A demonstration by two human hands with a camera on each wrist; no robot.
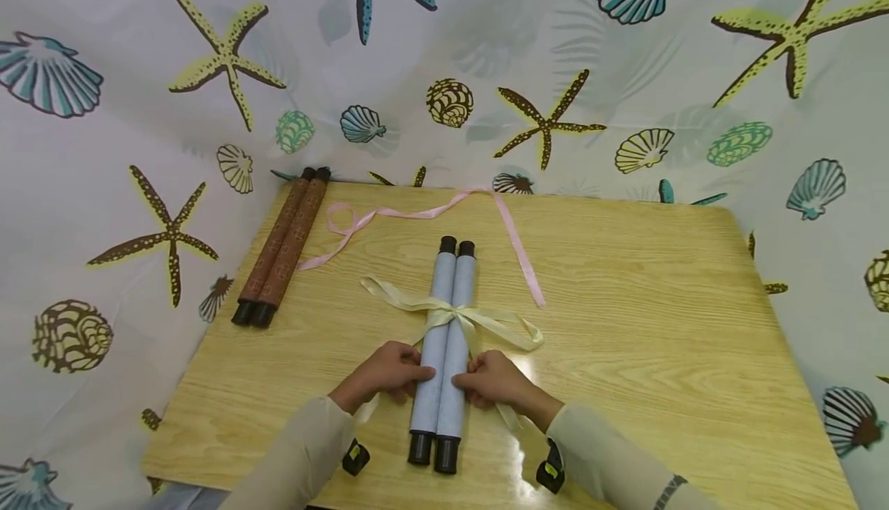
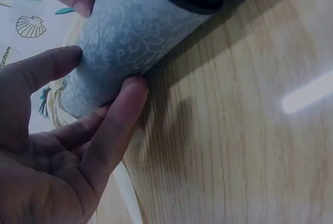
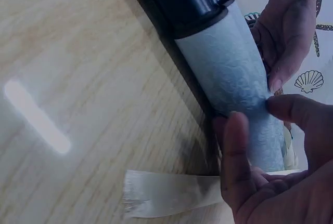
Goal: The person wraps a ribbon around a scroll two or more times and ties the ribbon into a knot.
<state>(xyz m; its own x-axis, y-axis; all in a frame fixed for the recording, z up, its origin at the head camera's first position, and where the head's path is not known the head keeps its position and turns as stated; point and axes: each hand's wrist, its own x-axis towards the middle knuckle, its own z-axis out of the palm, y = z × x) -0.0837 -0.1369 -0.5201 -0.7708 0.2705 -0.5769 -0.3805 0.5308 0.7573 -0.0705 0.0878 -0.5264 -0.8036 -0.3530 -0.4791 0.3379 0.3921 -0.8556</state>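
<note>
A light blue patterned double-roll scroll (image 1: pixel 425 410) with black end caps lies on the wooden table. Around its middle, a cream ribbon (image 1: pixel 456 313) is tied in a bow with loops out to both sides. My left hand (image 1: pixel 389 371) holds the left roll below the bow, thumb on top. On the other side, my right hand (image 1: pixel 496 379) grips the right roll the same way. In the left wrist view, thumb and fingers touch the scroll's (image 2: pixel 125 42) side. The right wrist view shows a loose ribbon end (image 3: pixel 171 193) beside the right hand (image 3: pixel 281 182).
A brown patterned double-roll scroll (image 1: pixel 285 255) with black caps lies at the table's (image 1: pixel 646 302) left edge. A pink ribbon (image 1: pixel 430 213) is spread out behind the blue scroll. A white cloth (image 1: pixel 410 55) printed with starfish and shells surrounds the table's back and sides.
</note>
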